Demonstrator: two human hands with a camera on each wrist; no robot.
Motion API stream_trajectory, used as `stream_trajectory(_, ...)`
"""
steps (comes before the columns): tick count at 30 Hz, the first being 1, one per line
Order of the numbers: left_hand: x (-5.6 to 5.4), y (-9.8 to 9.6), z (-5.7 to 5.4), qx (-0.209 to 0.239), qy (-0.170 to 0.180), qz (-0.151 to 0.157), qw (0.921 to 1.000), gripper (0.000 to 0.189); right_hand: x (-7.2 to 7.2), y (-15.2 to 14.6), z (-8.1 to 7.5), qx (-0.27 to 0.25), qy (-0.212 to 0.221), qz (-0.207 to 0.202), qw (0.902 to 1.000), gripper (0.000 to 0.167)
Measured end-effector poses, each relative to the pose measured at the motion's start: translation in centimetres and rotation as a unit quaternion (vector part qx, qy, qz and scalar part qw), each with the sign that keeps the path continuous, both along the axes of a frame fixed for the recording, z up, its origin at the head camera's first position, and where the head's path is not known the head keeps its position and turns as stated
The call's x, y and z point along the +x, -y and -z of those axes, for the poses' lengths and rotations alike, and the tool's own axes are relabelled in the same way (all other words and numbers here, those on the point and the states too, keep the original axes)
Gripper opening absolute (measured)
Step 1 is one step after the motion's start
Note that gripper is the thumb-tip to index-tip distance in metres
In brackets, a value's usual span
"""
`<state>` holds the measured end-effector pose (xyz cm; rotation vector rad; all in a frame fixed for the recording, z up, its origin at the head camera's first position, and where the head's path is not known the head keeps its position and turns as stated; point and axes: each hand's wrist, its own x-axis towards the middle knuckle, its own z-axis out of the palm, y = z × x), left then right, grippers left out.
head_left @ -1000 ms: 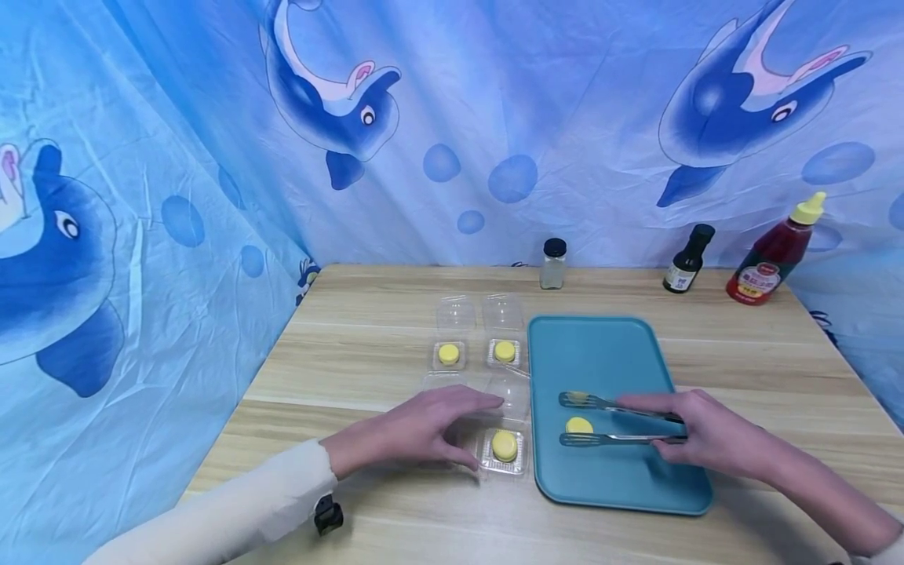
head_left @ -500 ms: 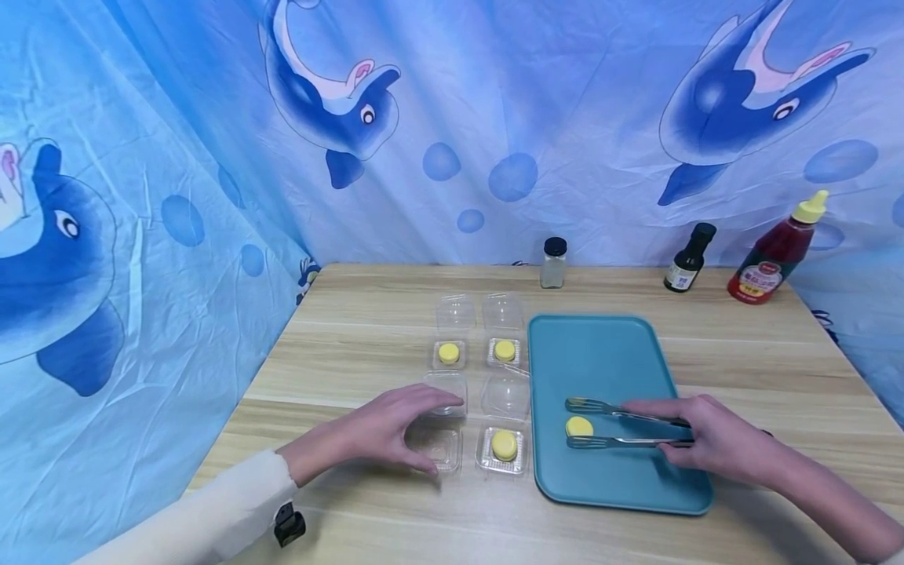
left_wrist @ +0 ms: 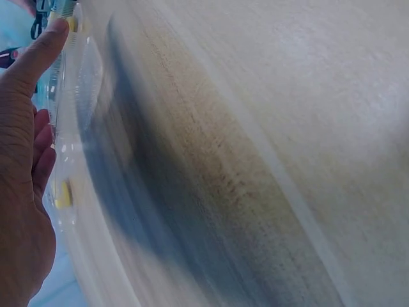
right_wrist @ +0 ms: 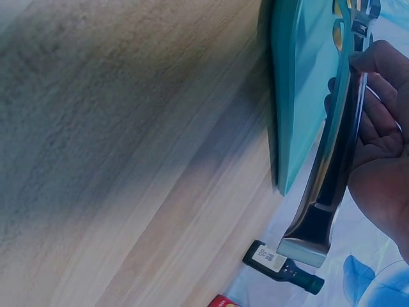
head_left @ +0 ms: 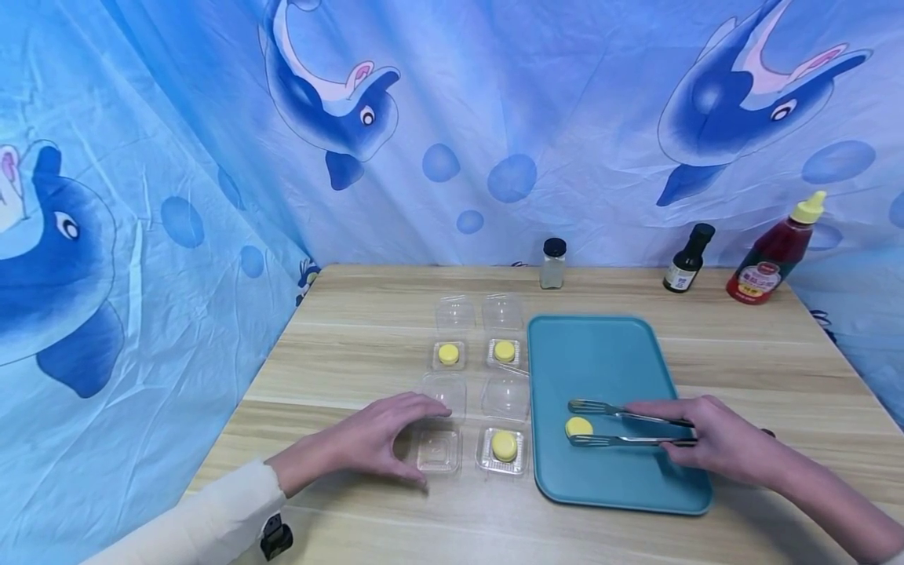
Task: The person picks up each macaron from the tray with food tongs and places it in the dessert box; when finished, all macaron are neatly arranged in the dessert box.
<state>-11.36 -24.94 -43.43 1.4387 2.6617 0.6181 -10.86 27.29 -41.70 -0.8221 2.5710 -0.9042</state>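
My right hand [head_left: 720, 439] grips metal tongs [head_left: 614, 441] over the blue tray [head_left: 600, 486]. The tongs' slotted tips are spread, with a round yellow macaron [head_left: 579, 426] between them on the tray. In the right wrist view, thumb and fingers press on the two arms of the tongs [right_wrist: 339, 141]. My left hand [head_left: 377, 435] hovers with thumb and fingers apart, holding nothing, at the left edge of a bare clear plastic box [head_left: 438, 452]. To its right, another clear box [head_left: 500, 466] with its lid raised carries a yellow macaron [head_left: 504, 446].
Two more lidded clear boxes behind hold a yellow macaron [head_left: 448, 354] and another macaron [head_left: 504, 351]. Along the back edge stand a black-capped jar [head_left: 553, 267], a dark bottle [head_left: 687, 263] and a red sauce bottle [head_left: 773, 255]. A blue dolphin curtain [head_left: 551, 94] hangs behind.
My left hand has moved left, away from the front right box, uncovering the bare box. My right hand and the tongs have shifted slightly right; the macaron on the tray stays put.
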Motion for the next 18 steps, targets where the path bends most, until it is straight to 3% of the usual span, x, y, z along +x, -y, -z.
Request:
stream_trajectory(5,0.03,0.05,0.22,0.005,-0.006,0.003,1.0000,0.096,0.03,-0.05,0.03,-0.006,0.014,0.004,0.9999,0.060)
stream_trajectory(18,0.14,0.01,0.37,0.014,-0.010,0.001,0.9999,0.088,0.17,-0.17,0.35,-0.016,-0.033,-0.008,0.9993,0.058)
